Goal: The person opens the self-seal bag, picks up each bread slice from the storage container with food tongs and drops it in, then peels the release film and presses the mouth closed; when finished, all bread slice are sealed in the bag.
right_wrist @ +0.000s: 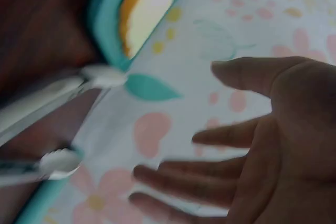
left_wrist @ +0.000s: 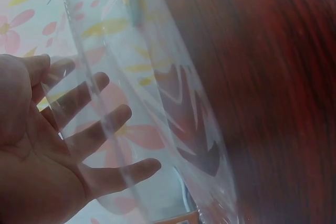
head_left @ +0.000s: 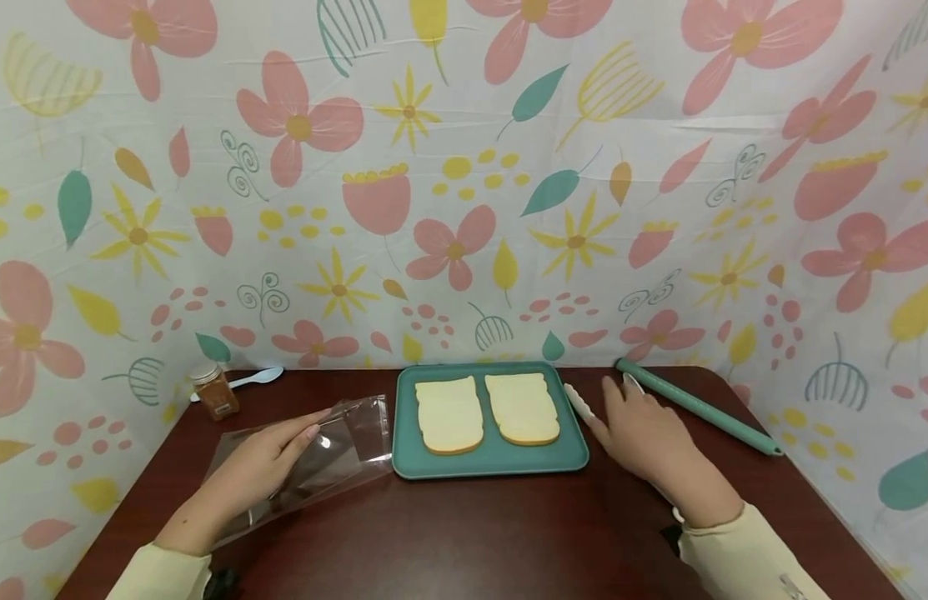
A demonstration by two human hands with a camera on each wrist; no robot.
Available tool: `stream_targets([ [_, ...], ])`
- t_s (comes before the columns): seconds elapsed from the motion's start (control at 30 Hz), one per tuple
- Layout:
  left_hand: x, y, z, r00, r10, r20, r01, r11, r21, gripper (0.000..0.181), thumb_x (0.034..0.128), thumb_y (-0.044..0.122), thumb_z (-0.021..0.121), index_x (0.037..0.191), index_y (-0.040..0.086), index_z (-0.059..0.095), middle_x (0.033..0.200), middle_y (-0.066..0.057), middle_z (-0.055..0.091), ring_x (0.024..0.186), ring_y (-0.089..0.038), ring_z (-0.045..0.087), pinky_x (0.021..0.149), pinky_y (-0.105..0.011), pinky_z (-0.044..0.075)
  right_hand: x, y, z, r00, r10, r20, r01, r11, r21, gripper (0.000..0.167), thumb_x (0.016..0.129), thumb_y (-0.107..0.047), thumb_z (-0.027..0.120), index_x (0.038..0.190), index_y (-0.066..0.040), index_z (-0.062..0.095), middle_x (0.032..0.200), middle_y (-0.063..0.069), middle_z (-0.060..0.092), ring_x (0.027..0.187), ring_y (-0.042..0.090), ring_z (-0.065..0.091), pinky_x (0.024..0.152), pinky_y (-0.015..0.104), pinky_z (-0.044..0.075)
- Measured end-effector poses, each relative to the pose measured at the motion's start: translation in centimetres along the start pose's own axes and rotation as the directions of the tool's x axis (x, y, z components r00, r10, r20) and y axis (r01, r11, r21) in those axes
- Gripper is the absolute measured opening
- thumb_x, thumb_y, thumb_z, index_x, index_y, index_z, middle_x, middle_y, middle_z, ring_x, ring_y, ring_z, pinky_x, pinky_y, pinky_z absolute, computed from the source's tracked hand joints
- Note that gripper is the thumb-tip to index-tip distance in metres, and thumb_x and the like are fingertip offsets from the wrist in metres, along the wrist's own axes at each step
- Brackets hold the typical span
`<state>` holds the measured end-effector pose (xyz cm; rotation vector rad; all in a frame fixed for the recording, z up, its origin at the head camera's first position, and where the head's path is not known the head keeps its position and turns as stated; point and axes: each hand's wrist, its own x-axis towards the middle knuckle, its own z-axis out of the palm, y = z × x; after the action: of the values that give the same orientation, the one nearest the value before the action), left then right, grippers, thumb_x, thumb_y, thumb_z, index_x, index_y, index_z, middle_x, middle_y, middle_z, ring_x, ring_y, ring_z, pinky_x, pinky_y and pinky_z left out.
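Note:
A clear plastic bag [head_left: 324, 462] lies tilted over the left part of the table. My left hand [head_left: 261, 462] pinches it near its upper edge between thumb and forefinger; in the left wrist view the other fingers [left_wrist: 107, 127] spread out behind the film. My right hand [head_left: 647, 429], fingers apart and holding nothing, is over a pair of pale tongs [head_left: 579, 402], partly hidden under it. The tongs' scalloped tips [right_wrist: 62, 164] stand apart in the right wrist view. Between the hands, two slices of bread [head_left: 450, 414] lie side by side on a teal tray [head_left: 494, 468].
At the back left stand a small jar [head_left: 214, 390] with orange-brown contents and a light blue spoon [head_left: 259, 377] behind it. A long teal bar [head_left: 699, 408] lies slanted along the right side. Flowered cloth [head_left: 464, 183] walls the dark red table [head_left: 479, 533] at back and sides.

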<state>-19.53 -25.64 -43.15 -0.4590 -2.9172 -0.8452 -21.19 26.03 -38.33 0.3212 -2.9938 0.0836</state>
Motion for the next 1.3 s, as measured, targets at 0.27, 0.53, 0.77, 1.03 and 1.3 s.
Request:
stream_targets([
  [0.27, -0.2, 0.1, -0.2, 0.999, -0.035, 0.015, 0.035, 0.999, 0.007, 0.05, 0.1162, 0.047, 0.04, 0.16, 0.025, 0.052, 0.159, -0.012, 0.058, 0.146, -0.043, 0.056, 0.114, -0.068, 0.048, 0.0, 3.9, 1.0, 0.96, 0.23, 0.16, -0.234, 0.972, 0.003, 0.105, 0.106, -0.063, 0.054, 0.153, 0.026, 0.023, 0.132, 0.052, 0.05, 0.096, 0.061, 0.066, 0.075, 0.064, 0.058],
  [0.53, -0.4, -0.3, -0.1, 0.999, -0.036, 0.004, 0.036, 0.999, 0.014, 0.049, 0.1162, 0.046, 0.041, 0.159, 0.026, 0.054, 0.158, -0.011, 0.06, 0.146, -0.042, 0.057, 0.114, -0.068, 0.048, 0.3, 5.1, 1.4, 0.886, 0.309, 0.345, -0.334, 0.942, 0.013, 0.141, 0.093, -0.093, 0.036, 0.156, 0.029, 0.001, 0.076, 0.02, 0.068, 0.069, 0.033, 0.067, 0.061, 0.043, 0.051],
  [0.77, -0.6, -0.6, 0.1, 0.999, -0.043, 0.007, 0.043, 0.999, 0.016, 0.049, 0.1161, 0.047, 0.04, 0.159, 0.028, 0.053, 0.161, -0.009, 0.057, 0.147, -0.043, 0.056, 0.114, -0.069, 0.047, 1.0, 6.2, 3.3, 0.853, 0.333, 0.401, -0.36, 0.933, -0.01, 0.149, 0.087, -0.098, 0.038, 0.158, 0.025, -0.003, 0.073, 0.014, 0.067, 0.069, 0.028, 0.065, 0.061, 0.039, 0.047],
  [1.03, -1.0, -0.4, 0.0, 0.998, -0.063, 0.007, 0.063, 0.998, 0.017, 0.05, 0.1159, 0.049, 0.04, 0.16, 0.028, 0.052, 0.162, -0.01, 0.056, 0.148, -0.044, 0.054, 0.115, -0.07, 0.046, 1.2, 7.1, 4.4, 0.826, 0.334, 0.455, -0.362, 0.932, -0.026, 0.151, 0.084, -0.101, 0.038, 0.157, 0.027, 0.004, 0.102, 0.028, 0.072, 0.085, 0.031, 0.07, 0.072, 0.047, 0.054],
  [1.3, -0.9, -0.5, 0.0, 0.999, -0.054, 0.007, 0.054, 0.998, 0.014, 0.051, 0.1162, 0.048, 0.039, 0.16, 0.026, 0.052, 0.162, -0.01, 0.056, 0.149, -0.044, 0.053, 0.115, -0.07, 0.046, 1.4, 7.4, 4.8, 0.812, 0.336, 0.477, -0.369, 0.929, -0.025, 0.151, 0.084, -0.102, 0.035, 0.158, 0.026, 0.004, 0.104, 0.029, 0.073, 0.085, 0.031, 0.07, 0.074, 0.047, 0.054],
])
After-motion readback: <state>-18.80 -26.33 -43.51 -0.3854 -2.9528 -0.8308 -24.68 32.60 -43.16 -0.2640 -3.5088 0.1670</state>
